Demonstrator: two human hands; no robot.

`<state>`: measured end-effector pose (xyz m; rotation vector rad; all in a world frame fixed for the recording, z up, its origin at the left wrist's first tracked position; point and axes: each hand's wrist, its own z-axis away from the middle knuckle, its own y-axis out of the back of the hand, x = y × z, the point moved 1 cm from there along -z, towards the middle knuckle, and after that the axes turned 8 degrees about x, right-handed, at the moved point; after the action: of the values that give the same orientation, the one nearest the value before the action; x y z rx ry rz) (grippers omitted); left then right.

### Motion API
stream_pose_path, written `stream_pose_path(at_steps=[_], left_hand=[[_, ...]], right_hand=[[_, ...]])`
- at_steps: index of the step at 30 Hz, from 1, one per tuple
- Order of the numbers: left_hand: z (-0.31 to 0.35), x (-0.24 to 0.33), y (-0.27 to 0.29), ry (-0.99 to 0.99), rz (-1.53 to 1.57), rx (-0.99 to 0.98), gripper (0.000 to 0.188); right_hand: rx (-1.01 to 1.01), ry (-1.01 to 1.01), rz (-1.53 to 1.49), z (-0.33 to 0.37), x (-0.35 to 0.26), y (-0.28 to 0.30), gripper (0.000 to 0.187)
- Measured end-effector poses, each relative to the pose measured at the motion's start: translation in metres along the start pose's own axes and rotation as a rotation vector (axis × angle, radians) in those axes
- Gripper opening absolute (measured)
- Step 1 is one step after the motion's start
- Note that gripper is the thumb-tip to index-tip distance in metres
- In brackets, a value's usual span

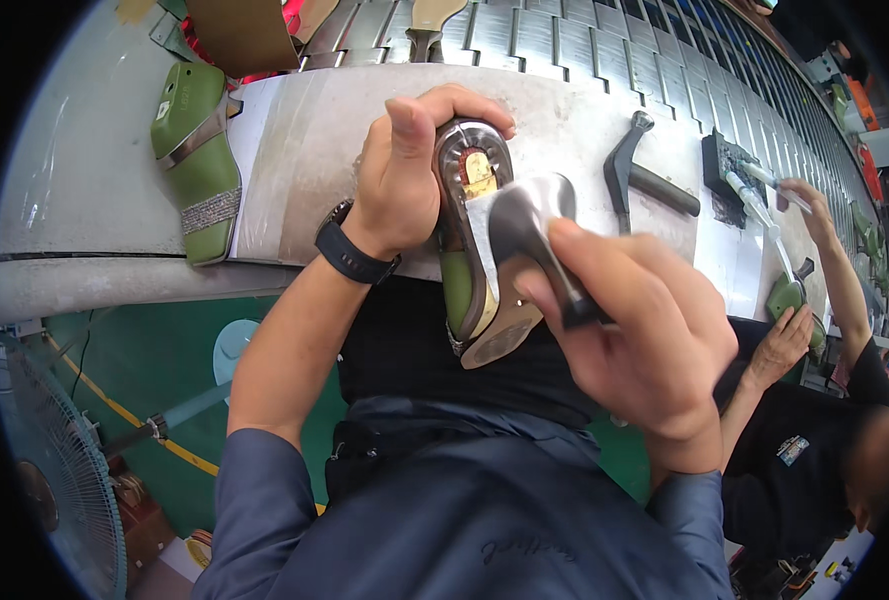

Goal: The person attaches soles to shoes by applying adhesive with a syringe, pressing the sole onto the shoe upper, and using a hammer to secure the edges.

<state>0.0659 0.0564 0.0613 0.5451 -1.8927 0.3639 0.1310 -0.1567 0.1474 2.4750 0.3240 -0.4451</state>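
Observation:
My left hand [399, 170] is closed round the back end of a shoe on a green last [457, 285]. The shoe lies sole up, its toe toward me over my lap, and its heel seat shows a pale patch. In my right hand [649, 335] is a dark, glossy high shoe heel [532, 225], gripped by its narrow end. The heel's wide end overlaps the shoe's right side in view; whether they touch I cannot tell. The heel and my right hand are slightly blurred. A hammer [654, 185] lies on the bench right of the shoe.
Another strappy shoe on a green last [196, 165] stands at the bench's left. Behind the worktop [554, 120] runs a slatted metal conveyor [524, 40]. At right, a co-worker's hands [779, 345] hold a green last and a brush-like tool. A fan [64, 470] stands lower left.

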Motion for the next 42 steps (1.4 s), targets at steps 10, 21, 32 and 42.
stream_pose_path(at_steps=[10,21,32,42], left_hand=[[-0.002,0.003,0.002,-0.103,-0.093,-0.013,0.119],[-0.003,0.003,0.003,-0.096,-0.1,-0.073,0.117],[-0.027,0.004,0.011,-0.041,-0.046,-0.145,0.059],[-0.043,-0.01,0.022,0.093,0.117,-0.044,0.036]], right_hand=[[0.061,0.071,0.037,-0.009,0.02,-0.044,0.039],[0.094,0.072,-0.001,-0.005,0.026,-0.053,0.033],[0.082,0.239,0.068,-0.017,0.06,-0.068,0.031],[-0.096,-0.976,-0.493,-0.01,0.072,-0.044,0.03]])
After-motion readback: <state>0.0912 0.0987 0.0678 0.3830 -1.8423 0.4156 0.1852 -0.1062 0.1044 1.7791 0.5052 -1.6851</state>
